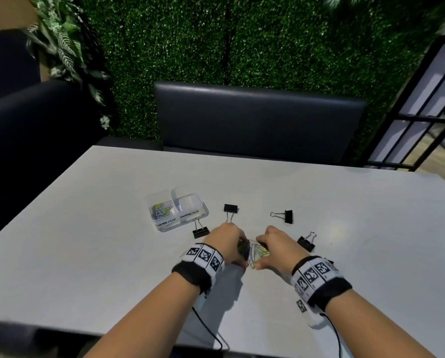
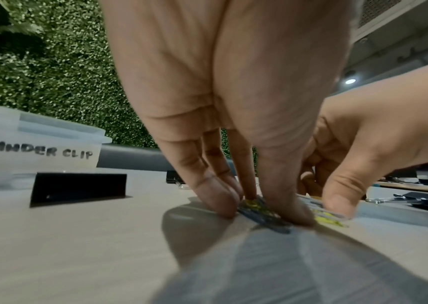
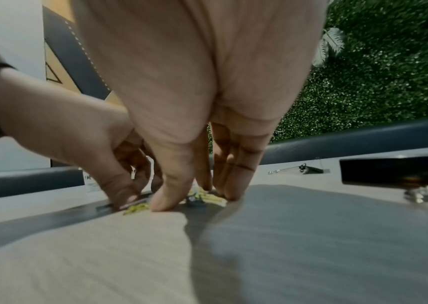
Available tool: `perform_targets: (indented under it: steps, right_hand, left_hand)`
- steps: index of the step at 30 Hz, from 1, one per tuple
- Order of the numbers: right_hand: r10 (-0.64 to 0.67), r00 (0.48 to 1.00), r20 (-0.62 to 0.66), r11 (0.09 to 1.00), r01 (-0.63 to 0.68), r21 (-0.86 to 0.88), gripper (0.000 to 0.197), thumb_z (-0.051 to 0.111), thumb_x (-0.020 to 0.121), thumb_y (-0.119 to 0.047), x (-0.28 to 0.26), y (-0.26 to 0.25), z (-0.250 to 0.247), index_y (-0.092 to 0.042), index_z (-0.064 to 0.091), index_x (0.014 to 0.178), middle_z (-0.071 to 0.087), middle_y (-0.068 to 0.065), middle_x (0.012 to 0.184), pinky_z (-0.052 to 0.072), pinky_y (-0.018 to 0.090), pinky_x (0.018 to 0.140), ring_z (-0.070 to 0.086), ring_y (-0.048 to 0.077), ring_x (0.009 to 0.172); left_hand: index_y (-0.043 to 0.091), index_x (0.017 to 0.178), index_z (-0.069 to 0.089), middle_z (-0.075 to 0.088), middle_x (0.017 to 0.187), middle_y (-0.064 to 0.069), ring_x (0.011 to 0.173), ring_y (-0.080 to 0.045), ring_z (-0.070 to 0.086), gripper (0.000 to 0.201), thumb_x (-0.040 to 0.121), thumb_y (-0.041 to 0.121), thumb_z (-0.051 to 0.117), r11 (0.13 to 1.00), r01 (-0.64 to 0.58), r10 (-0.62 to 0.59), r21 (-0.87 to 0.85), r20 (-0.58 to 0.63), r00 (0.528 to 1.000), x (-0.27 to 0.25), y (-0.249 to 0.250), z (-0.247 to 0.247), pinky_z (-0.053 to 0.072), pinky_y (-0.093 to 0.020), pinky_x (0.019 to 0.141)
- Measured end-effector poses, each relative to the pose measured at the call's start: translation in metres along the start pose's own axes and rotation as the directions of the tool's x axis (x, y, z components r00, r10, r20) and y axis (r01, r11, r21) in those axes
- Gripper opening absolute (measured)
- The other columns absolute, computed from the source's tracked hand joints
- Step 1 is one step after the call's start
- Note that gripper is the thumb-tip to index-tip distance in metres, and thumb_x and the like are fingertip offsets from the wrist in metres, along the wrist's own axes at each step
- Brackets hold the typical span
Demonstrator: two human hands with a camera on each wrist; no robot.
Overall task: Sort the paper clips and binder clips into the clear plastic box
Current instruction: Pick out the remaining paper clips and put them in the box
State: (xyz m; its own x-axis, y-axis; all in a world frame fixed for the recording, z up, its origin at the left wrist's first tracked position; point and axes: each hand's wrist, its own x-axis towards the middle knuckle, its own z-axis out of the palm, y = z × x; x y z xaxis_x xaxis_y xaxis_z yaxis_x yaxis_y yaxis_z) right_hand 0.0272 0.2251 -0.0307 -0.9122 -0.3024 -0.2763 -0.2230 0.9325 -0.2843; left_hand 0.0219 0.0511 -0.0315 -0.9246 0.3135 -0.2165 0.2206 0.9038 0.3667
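A small pile of yellow and dark paper clips (image 1: 255, 250) (image 2: 275, 223) (image 3: 214, 199) lies on the white table (image 1: 113, 241) between my hands. My left hand (image 1: 243, 251) (image 2: 261, 212) pinches its left side with thumb and fingertips down on the table. From the other side my right hand (image 1: 263, 252) (image 3: 195, 198) pinches the pile. The clear plastic box (image 1: 190, 198) (image 2: 38, 152), labelled BINDER CLIP, stands open at far left with paper clips (image 1: 160, 209) in its left compartment. Several black binder clips (image 1: 231, 209) (image 1: 200, 231) (image 1: 287, 216) (image 1: 306, 242) lie around my hands.
A dark padded bench (image 1: 257, 117) stands behind the table against a green hedge wall (image 1: 242, 42). One binder clip (image 2: 77, 188) lies just in front of the box. Thin black cables (image 1: 211, 329) run from my wrist bands over the near table edge.
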Motion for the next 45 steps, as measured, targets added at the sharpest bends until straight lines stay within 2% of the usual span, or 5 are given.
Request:
perform_targets:
  steps: [6,20,26,32,45]
  right_hand:
    - [0.026,0.997,-0.072,1.0,-0.027,-0.015,0.022,0.073,0.088,-0.02,0.009,-0.001,0.002,-0.01,0.073,0.106,0.064,0.01,0.109,0.051,0.035,0.086,0.063,0.029,0.104]
    - [0.161,0.978,-0.135,0.973,-0.135,0.185,0.017,0.057,0.095,-0.012,-0.005,0.018,0.001,-0.014,0.072,0.088,0.07,0.004,0.091,0.053,0.031,0.074,0.067,0.022,0.087]
    - [0.252,0.951,-0.181,0.859,-0.134,0.494,0.018,0.063,0.094,-0.011,-0.004,0.023,-0.003,-0.02,0.066,0.079,0.07,0.003,0.092,0.059,0.038,0.081,0.068,0.021,0.084]
    - [0.317,0.94,-0.129,0.634,-0.109,0.765,0.007,0.063,0.096,-0.013,0.001,0.002,-0.012,-0.012,0.067,0.091,0.074,0.014,0.085,0.063,0.038,0.058,0.071,0.022,0.061]
    - [0.084,0.988,-0.129,0.547,0.063,0.835,0.008,0.067,0.093,-0.008,0.108,-0.138,-0.026,-0.003,0.071,0.098,0.075,0.016,0.09,0.06,0.027,0.061,0.076,0.022,0.067]
  left_hand:
    - [0.021,0.107,0.077,0.074,0.105,-0.006,0.099,-0.026,0.068,0.022,0.086,0.025,0.073,0.997,0.048,-0.05,-0.068,-0.034,0.998,0.004,0.0,-0.001,0.049,-0.028,0.079]
    - [0.017,0.095,0.082,0.078,0.092,-0.003,0.084,-0.015,0.07,0.014,0.086,0.027,0.078,0.957,0.093,-0.132,-0.274,-0.127,0.983,0.0,-0.009,0.002,0.058,-0.026,0.078]
    - [0.019,0.092,0.081,0.075,0.082,0.003,0.081,-0.013,0.07,0.016,0.082,0.032,0.081,0.921,0.113,-0.178,-0.372,-0.144,0.973,-0.004,-0.02,-0.003,0.05,-0.022,0.071]
    - [0.014,0.095,0.081,0.068,0.069,0.006,0.068,-0.011,0.065,0.014,0.085,0.025,0.078,0.891,0.093,-0.206,-0.444,-0.213,0.955,-0.017,-0.039,-0.021,0.05,-0.02,0.068]
    - [0.018,0.088,0.083,0.079,0.087,-0.005,0.084,-0.022,0.071,0.01,0.08,0.023,0.08,0.825,0.427,-0.551,-0.37,-0.36,0.753,-0.031,-0.159,-0.108,0.054,-0.026,0.075]
